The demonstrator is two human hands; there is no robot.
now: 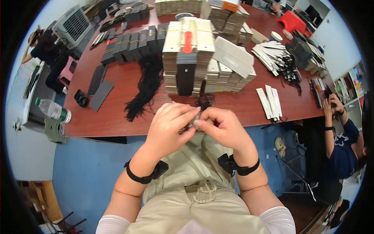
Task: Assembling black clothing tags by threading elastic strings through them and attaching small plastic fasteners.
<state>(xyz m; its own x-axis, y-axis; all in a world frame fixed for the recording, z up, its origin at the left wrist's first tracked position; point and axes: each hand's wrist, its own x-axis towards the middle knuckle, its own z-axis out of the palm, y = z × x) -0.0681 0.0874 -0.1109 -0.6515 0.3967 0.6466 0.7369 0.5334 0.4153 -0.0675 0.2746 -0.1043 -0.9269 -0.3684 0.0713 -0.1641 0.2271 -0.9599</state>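
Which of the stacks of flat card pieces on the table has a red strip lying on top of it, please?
The tall stack straight ahead of both hands, at the table's middle, has the red strip on top. The lower stacks to its right have none.

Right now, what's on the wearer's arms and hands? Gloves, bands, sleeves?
No gloves: both hands are bare. The left hand has a black wrist strap carrying a small black box on its inner side. The right hand wears a matching black strap with the same box. White sleeves cover the upper arms; the forearms are bare.
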